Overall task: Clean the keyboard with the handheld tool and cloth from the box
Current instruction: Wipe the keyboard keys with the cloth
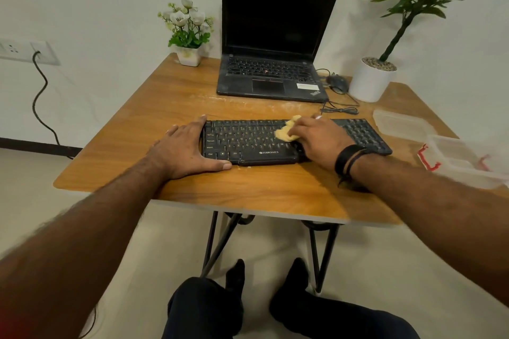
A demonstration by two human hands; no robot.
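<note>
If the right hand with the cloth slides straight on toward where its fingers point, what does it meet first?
The right hand points left-forward across the keyboard. It would likely cross the keys, then bare table; the left hand seems to lie nearer the person than that line.

"ZEBRONICS" on keyboard (249,143); "ThinkPad" on laptop (271,82) corner

Keyboard (248,143) on table (248,190) (near edge), laptop (272,74) behind, box (462,162) right

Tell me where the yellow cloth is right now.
In the head view, the yellow cloth sits on the middle of the black keyboard, held under the right hand, in front of the laptop.
</note>
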